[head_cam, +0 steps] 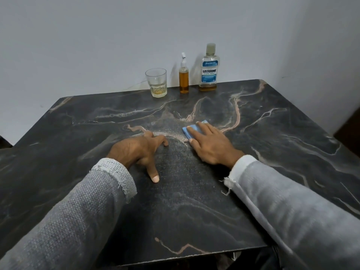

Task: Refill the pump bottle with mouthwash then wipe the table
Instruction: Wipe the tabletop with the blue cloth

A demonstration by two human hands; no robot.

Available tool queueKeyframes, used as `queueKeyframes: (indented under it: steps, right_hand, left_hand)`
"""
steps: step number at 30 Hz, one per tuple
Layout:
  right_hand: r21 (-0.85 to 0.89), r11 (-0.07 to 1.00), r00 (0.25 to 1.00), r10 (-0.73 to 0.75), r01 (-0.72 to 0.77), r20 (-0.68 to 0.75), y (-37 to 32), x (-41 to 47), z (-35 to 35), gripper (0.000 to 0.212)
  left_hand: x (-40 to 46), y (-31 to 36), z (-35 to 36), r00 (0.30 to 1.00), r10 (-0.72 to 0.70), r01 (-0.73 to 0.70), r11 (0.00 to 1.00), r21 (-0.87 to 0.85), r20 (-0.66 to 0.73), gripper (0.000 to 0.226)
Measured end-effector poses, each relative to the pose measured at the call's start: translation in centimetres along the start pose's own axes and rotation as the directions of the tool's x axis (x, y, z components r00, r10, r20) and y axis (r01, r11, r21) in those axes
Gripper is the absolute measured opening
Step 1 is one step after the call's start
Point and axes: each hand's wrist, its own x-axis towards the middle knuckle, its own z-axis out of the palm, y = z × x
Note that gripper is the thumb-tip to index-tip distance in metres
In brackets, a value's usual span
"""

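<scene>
A small pump bottle [183, 78] full of amber liquid stands capped at the back of the dark marble table [194, 201]. Right of it stands a Listerine mouthwash bottle [208, 70], cap on, with a little amber liquid at its bottom. My right hand [211, 145] lies flat with straight fingers, pressing a folded blue cloth [191, 128] onto the table's middle. My left hand [139, 150] rests on the tabletop beside it, fingers spread and bent, holding nothing.
A clear glass [156, 82] with a little yellowish liquid stands left of the pump bottle. A pale wall runs behind the table and along the right. A dark shape [348, 131] sits past the table's right edge.
</scene>
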Motion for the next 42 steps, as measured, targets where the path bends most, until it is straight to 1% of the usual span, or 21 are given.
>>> queueKeyframes:
  steps: [2,3,5,7,8,10,12,14,19,22,23,24,26,27,29,32,34,37,39,42]
  right_hand:
    - [-0.025,1.000,1.000,0.015,-0.015,-0.019,2.0,-0.1,-0.5,0.060]
    - [-0.042,0.998,0.998,0.054,-0.056,-0.034,3.3,0.2,-0.8,0.060]
    - [-0.050,0.980,0.980,0.189,-0.191,-0.056,6.0,1.4,-1.3,0.058]
    - [-0.031,0.952,0.952,0.304,-0.305,-0.044,7.8,3.3,-1.5,0.057]
    - [-0.025,0.943,0.943,0.331,-0.332,-0.027,8.1,4.4,-1.5,0.057]
    - [-0.025,0.940,0.940,0.342,-0.341,0.009,7.5,7.1,-1.5,0.057]
    - [-0.023,0.946,0.946,0.323,-0.322,0.033,5.9,9.5,-1.4,0.057]
    - [-0.017,0.963,0.962,0.271,-0.270,0.045,4.0,10.9,-1.2,0.056]
    - [-0.008,1.000,0.998,0.023,-0.022,0.051,-0.5,9.6,0.1,0.056]
    - [-0.030,0.994,0.995,-0.100,0.101,0.022,0.0,7.5,0.2,0.057]
    - [-0.043,0.994,0.995,-0.102,0.102,-0.003,0.9,7.1,-0.1,0.058]
    - [-0.051,0.996,0.997,-0.069,0.067,-0.031,2.1,7.2,-0.4,0.059]
    - [-0.052,0.996,0.996,0.065,-0.068,-0.067,4.4,8.3,-1.0,0.058]
    - [-0.054,0.990,0.990,0.126,-0.130,-0.067,5.3,9.2,-1.1,0.056]
    - [-0.051,0.979,0.979,0.198,-0.200,-0.044,5.8,11.4,-1.1,0.055]
    - [-0.038,0.975,0.976,0.219,-0.218,0.014,4.3,14.9,-0.8,0.057]
    - [-0.040,0.986,0.986,0.165,-0.164,0.030,2.2,16.3,-0.6,0.057]
    - [-0.047,0.999,0.999,0.011,-0.008,0.050,-1.4,16.1,0.2,0.054]
    - [-0.038,0.996,0.993,-0.077,0.080,0.090,-2.8,14.5,0.7,0.056]
    - [-0.002,0.979,0.973,-0.201,0.202,0.118,-2.5,10.6,0.4,0.057]
  left_hand:
    - [0.0,0.1,-0.2,1.000,0.009,-0.009,1.000,0.005,0.001,0.110]
    - [0.0,0.2,-0.2,1.000,0.011,-0.011,1.000,0.010,0.006,0.110]
    - [0.0,0.4,-0.1,1.000,0.012,-0.013,0.999,0.040,0.020,0.111]
    - [0.1,0.5,-0.1,1.000,0.019,-0.020,0.997,0.069,0.024,0.111]
    - [0.1,0.5,0.0,0.999,0.025,-0.026,0.996,0.081,0.024,0.111]
    - [0.3,0.4,-0.2,0.999,0.028,-0.030,0.994,0.101,0.024,0.110]
    - [0.5,0.3,-0.3,0.999,0.024,-0.027,0.993,0.114,0.027,0.111]
    - [0.6,0.4,-0.5,0.999,0.025,-0.028,0.993,0.119,0.027,0.111]
    - [0.6,0.4,-0.6,0.999,0.030,-0.032,0.992,0.122,0.025,0.112]
    - [0.5,-0.1,-0.3,0.998,0.063,-0.064,0.996,0.054,0.010,0.108]
    - [0.4,-0.2,-0.2,0.997,0.082,-0.082,0.996,0.028,0.000,0.106]
    - [0.3,-0.3,-0.1,0.995,0.099,-0.099,0.995,0.007,-0.009,0.105]
    - [0.2,-0.5,0.2,0.993,0.117,-0.117,0.993,-0.017,-0.022,0.104]
    - [0.2,-0.6,0.4,0.992,0.120,-0.121,0.992,-0.023,-0.026,0.104]
    - [0.3,-0.7,0.7,0.991,0.129,-0.130,0.991,-0.033,-0.035,0.103]
    - [0.6,-0.8,0.6,0.990,0.134,-0.135,0.990,-0.042,-0.041,0.103]
    - [0.7,-0.8,0.5,0.991,0.128,-0.130,0.990,-0.046,-0.042,0.104]
    - [0.9,-1.1,0.8,0.992,0.116,-0.120,0.990,-0.072,-0.057,0.103]
    - [1.1,-1.3,1.1,0.989,0.123,-0.132,0.984,-0.119,-0.085,0.101]
    - [0.8,-1.7,1.6,0.975,0.144,-0.177,0.964,-0.197,-0.171,0.101]
